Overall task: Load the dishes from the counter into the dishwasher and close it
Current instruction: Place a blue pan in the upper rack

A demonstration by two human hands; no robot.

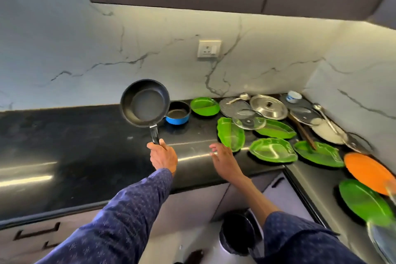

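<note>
My left hand (163,156) grips the handle of a black frying pan (145,102) and holds it tilted above the black counter (75,146). My right hand (224,159) hovers open over the counter's front edge, just left of a green leaf-shaped plate (230,134). A small blue pot (178,113) stands behind the pan. Several more green plates (273,150) lie to the right, along with a steel lid (268,106), glass lids (249,122) and an orange plate (369,172). The dishwasher is not in view.
A marble wall with a socket (209,48) backs the counter, and dark cupboards hang overhead. Grey drawers (278,191) sit under the counter. A white cup (294,96) stands in the far corner. A dark round bin (236,233) is on the floor below.
</note>
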